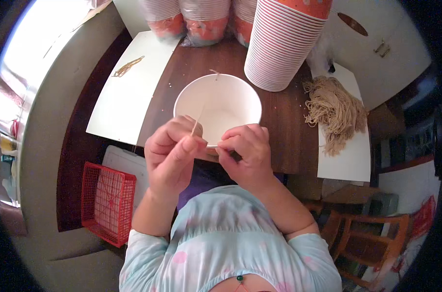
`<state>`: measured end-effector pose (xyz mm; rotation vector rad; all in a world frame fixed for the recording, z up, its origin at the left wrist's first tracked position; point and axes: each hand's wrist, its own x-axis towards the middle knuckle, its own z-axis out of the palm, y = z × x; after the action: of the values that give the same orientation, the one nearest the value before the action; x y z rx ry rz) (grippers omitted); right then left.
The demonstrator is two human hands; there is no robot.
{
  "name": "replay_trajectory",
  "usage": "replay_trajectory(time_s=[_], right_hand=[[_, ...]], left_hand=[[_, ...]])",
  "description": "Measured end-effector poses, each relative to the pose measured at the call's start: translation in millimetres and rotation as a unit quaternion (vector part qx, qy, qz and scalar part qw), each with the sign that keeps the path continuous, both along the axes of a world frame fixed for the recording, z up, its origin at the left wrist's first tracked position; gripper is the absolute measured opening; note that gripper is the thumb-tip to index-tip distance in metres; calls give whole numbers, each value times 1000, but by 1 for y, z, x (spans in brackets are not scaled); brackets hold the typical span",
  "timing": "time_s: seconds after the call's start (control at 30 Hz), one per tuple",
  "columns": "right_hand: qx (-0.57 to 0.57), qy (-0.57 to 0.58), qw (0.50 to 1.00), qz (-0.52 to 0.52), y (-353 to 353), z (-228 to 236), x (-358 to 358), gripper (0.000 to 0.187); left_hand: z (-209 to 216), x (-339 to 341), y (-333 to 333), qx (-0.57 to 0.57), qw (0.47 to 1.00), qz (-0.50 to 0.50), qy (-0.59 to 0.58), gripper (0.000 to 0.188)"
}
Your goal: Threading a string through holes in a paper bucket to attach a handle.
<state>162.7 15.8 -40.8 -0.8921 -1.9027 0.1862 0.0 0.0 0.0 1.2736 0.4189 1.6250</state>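
A white-lined paper bucket (226, 95) stands at the table's near edge, its mouth facing up at me. A short piece of beige cord (216, 74) shows at its far rim. My left hand (170, 148) is closed above the near-left rim, pinching a thin beige cord (197, 125) between thumb and fingers. My right hand (250, 152) is closed at the near rim, thumb and fingertips pressed together on the edge. Whether a cord end is also in that pinch is hidden.
A tall stack of nested paper buckets (284, 46) rises behind on the right. Wrapped bucket stacks (205, 22) stand at the back. A heap of beige cords (335, 112) lies right; a few cords (128, 66) lie left on a white board. A red basket (109, 202) sits lower left.
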Motion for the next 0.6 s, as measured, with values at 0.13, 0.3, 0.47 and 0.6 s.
replay_trajectory(time_s=[0.13, 0.3, 0.47, 0.6], right_hand=[[-38, -49, 998, -31, -2, 9, -2, 14], [-104, -131, 985, -41, -10, 11, 7, 22], [-57, -137, 987, -62, 6, 46, 34, 60], [-227, -132, 965, -18, 56, 54, 47, 66]], left_hand=[[0, -2, 8, -34, 999, -5, -33, 12], [-10, -4, 14, 4, 998, -63, 14, 16], [-15, -8, 12, 18, 991, -131, 14, 15], [-20, -21, 8, 58, 980, -168, 90, 17]])
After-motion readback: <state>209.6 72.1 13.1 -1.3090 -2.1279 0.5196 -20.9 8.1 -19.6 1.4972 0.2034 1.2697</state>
